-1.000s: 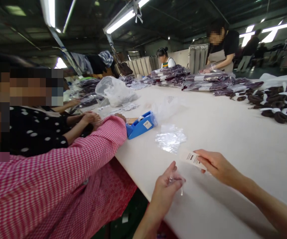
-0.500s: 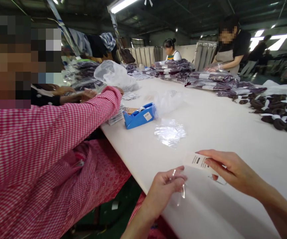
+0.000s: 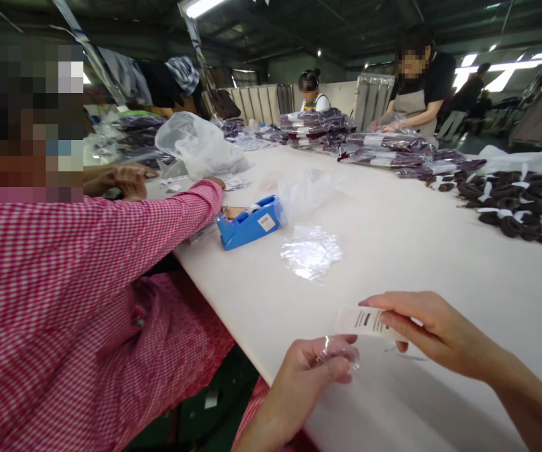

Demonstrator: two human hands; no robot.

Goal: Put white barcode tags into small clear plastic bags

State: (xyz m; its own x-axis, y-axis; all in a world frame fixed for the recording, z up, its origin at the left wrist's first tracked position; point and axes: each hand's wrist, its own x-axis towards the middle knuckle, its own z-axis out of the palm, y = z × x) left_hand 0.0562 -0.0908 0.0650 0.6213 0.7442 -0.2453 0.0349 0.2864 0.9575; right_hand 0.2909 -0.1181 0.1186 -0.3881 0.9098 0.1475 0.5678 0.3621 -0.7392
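Observation:
My right hand (image 3: 428, 329) pinches a small white printed label (image 3: 358, 321) just above the white table (image 3: 421, 251). My left hand (image 3: 308, 371), near the table's front edge, grips a small clear plastic bag (image 3: 341, 353) between thumb and fingers. The label's end sits right above the bag. A pile of clear plastic bags (image 3: 311, 252) lies on the table beyond my hands.
A blue tape dispenser (image 3: 247, 224) stands left of the bags. A person in a pink checked sleeve (image 3: 111, 251) sits close at my left. Dark hair ties (image 3: 520, 201) are heaped at the right, purple packed bundles (image 3: 369, 147) at the back, where two other people work.
My view has shifted slightly right and down. My left hand has closed tighter on the clear bag, and my right hand has brought the label closer to it.

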